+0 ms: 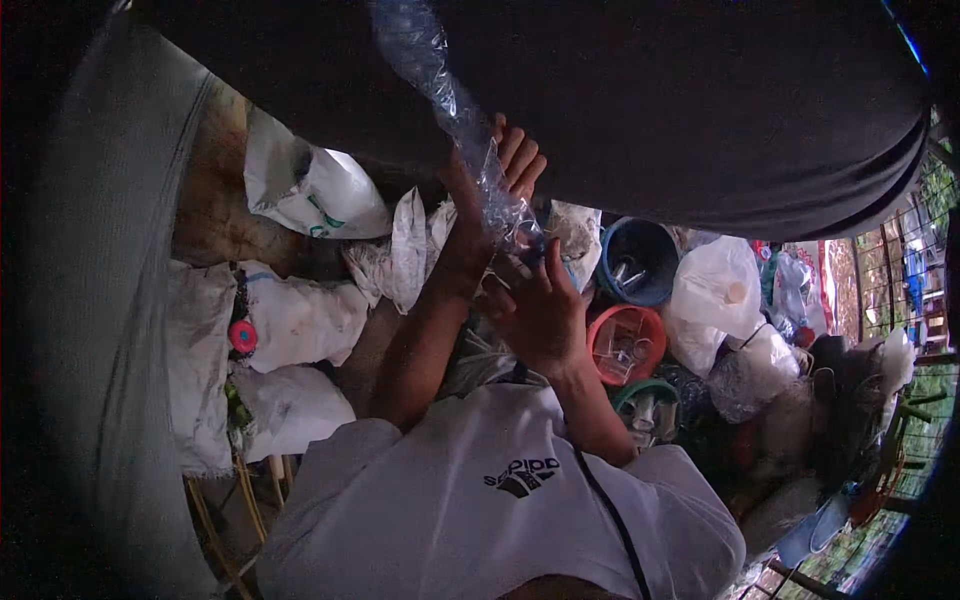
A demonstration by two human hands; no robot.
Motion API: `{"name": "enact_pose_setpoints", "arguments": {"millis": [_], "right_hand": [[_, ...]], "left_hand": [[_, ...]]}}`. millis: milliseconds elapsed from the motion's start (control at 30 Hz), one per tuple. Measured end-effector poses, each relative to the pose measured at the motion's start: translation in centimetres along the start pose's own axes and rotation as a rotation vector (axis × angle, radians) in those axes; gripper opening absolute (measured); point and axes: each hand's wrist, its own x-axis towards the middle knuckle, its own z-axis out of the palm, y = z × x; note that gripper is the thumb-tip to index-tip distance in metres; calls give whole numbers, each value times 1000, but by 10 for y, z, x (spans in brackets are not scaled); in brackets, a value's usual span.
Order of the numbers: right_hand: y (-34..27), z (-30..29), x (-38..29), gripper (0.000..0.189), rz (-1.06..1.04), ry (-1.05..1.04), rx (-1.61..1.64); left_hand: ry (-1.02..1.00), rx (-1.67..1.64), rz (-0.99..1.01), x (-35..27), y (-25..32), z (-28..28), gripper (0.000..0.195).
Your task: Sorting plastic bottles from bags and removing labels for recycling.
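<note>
A long strip of crinkled clear plastic [450,97] hangs down from the top of the view across a large dark cloth [675,105]. My left hand [517,161] is at the plastic, its fingers curled on the far side of it. Below, my right hand [536,311] is raised with its thumb up and its fingers bent at the plastic's crumpled lower end, where a small bluish part shows. Whether those fingers grip the plastic is unclear.
White woven sacks [300,315] lie on the left, one beside a red round lid [242,336]. To the right stand a blue bucket [607,262], a red bucket [592,337] and a green bucket [652,385] with clear pieces inside. White plastic bags [716,285] and wire mesh [885,262] are farther right.
</note>
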Motion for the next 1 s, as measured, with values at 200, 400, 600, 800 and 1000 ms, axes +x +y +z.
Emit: {"name": "enact_pose_setpoints", "arguments": {"millis": [200, 400, 600, 800, 1000], "right_hand": [[-15, -27, -1, 33, -202, 165, -403], [-48, -54, -1, 26, -675, 272, -1463], [-45, -42, -3, 25, -582, 271, -1231], [-34, -15, 4, 25, -480, 270, -1023], [-35, -15, 4, 33, -115, 304, -571]], "left_hand": [[306, 25, -135, -14, 6, 23, 63], [492, 276, -41, -39, -10, 62, 90], [343, 188, 185, -38, -23, 71, 99], [158, 407, 447, -41, -39, 69, 93], [610, 858, 32, -42, -21, 71, 59]]}}
